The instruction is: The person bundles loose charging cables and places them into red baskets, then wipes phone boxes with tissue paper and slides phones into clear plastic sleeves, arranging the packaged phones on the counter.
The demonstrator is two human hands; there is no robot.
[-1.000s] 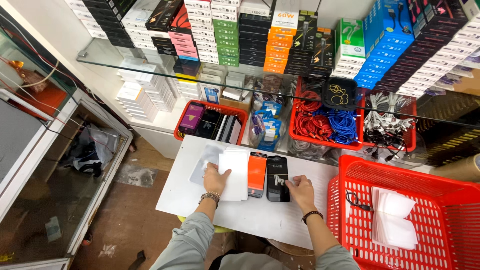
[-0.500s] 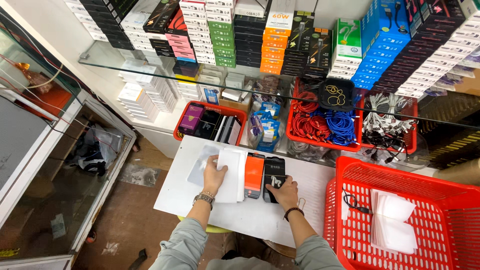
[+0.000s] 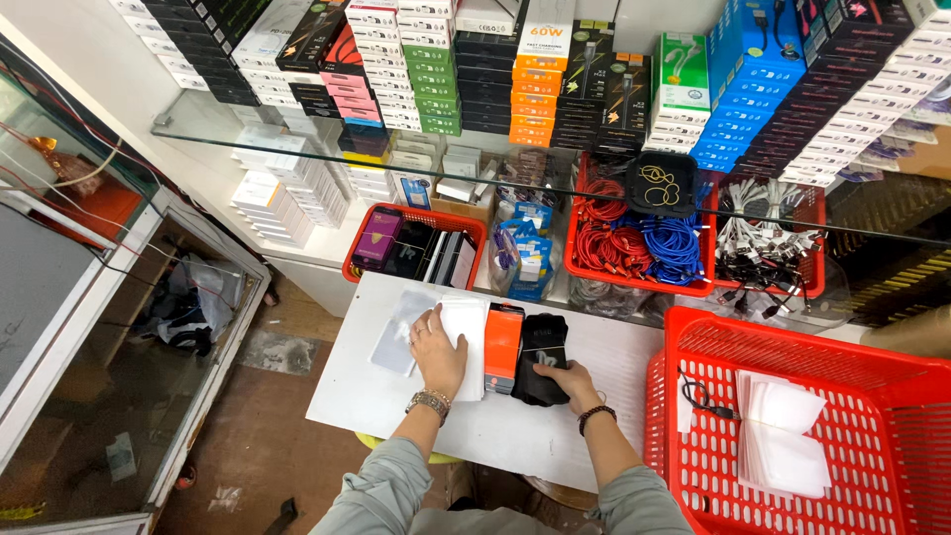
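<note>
A single head-worn camera looks steeply down from above the person's shoulders at a white table (image 3: 396, 416) fairly near below, facing stocked shelves (image 3: 555, 89) behind it. A red basket (image 3: 792, 347) fills the lower right, floor the left.

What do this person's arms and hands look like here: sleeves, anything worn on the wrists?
Both arms wear grey-green long sleeves, pushed up short of the wrists. The left hand is bare, with a metal-link watch or bracelet at its wrist. The right hand is bare too, with a dark beaded bracelet at its wrist. No gloves; rings cannot be made out.
</note>
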